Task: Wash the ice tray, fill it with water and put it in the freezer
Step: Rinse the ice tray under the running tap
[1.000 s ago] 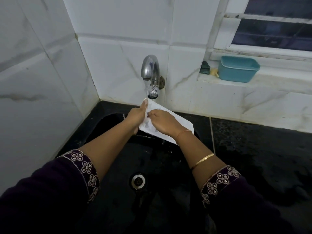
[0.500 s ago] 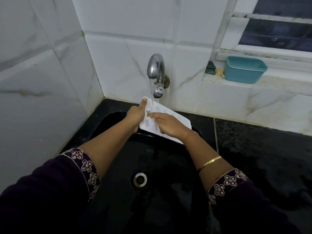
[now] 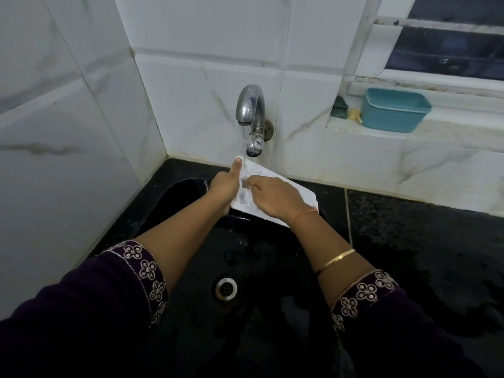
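A white ice tray [image 3: 301, 192] is held tilted over the black sink [image 3: 188, 268], under the running chrome tap [image 3: 251, 110]. My left hand [image 3: 225, 186] grips the tray's left end, thumb stretched up along its edge near the water stream. My right hand [image 3: 275, 197] lies across the tray's top, its fingers bent down into the compartments. Most of the tray's middle is hidden by my right hand.
A teal plastic tub [image 3: 395, 110] and a dark scrubber [image 3: 339, 106] sit on the white ledge below the window. The wet black counter [image 3: 422, 236] stretches to the right. The steel drain [image 3: 225, 287] lies at the sink bottom. Tiled walls close the left side and back.
The tray stays under the tap in both hands. My right hand's fingers have shifted a little over the compartments.
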Action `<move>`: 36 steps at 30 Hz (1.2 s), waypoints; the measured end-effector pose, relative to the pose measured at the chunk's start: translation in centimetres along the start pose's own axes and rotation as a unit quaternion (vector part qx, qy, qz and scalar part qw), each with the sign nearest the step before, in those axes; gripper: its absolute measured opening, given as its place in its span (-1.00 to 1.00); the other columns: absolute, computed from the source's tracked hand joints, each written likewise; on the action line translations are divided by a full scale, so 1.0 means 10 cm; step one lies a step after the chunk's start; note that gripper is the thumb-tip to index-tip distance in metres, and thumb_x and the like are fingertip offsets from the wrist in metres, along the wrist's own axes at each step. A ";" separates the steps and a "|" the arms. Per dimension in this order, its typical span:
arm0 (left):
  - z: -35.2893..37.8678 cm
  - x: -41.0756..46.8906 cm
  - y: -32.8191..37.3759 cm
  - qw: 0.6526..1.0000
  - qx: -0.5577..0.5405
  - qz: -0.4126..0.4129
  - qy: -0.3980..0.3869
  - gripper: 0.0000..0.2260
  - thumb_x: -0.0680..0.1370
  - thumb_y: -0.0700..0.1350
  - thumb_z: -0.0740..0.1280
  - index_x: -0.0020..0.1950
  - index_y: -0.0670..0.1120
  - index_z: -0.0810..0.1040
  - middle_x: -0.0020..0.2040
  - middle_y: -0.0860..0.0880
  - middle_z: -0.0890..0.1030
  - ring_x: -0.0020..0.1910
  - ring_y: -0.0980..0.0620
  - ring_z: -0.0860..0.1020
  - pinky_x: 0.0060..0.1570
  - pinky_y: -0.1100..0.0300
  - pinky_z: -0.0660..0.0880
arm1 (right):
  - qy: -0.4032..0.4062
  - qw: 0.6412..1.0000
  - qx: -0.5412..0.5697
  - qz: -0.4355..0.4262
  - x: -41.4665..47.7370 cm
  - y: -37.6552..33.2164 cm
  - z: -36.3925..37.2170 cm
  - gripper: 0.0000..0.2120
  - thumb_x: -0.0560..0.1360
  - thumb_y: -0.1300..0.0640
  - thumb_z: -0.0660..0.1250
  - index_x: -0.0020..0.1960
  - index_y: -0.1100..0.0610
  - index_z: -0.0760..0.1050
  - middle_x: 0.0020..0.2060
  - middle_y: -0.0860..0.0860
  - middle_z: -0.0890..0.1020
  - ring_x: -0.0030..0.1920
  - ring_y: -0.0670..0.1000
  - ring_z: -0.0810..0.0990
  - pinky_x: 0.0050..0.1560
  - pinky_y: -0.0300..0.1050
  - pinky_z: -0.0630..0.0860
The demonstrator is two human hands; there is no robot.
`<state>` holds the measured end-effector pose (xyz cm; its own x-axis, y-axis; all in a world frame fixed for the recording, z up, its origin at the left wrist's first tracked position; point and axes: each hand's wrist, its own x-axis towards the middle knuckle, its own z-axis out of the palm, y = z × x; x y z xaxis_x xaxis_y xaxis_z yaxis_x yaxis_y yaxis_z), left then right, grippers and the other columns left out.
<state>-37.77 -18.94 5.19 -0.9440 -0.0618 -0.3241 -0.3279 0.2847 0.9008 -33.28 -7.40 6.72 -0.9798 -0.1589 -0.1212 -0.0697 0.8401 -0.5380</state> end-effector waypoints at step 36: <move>-0.24 -0.01 -0.17 0.994 0.012 -0.027 0.107 -0.42 0.58 0.27 0.04 0.13 -0.22 0.51 -0.24 -0.01 0.45 -0.24 0.01 0.47 -0.04 0.08 0.47 | 0.074 0.964 0.253 0.030 -0.01 0.10 0.13 -0.73 0.57 0.24 0.05 -0.06 0.07 0.52 -0.38 -0.15 0.42 -0.36 -0.15 0.36 -0.27 -0.25 0.30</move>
<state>-37.24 -21.71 4.40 -0.9122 -0.2795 -0.2997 -0.3793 0.2988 0.8757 -32.95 -7.25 5.12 -0.9978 -0.0110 -0.0652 0.0521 0.4781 -0.8768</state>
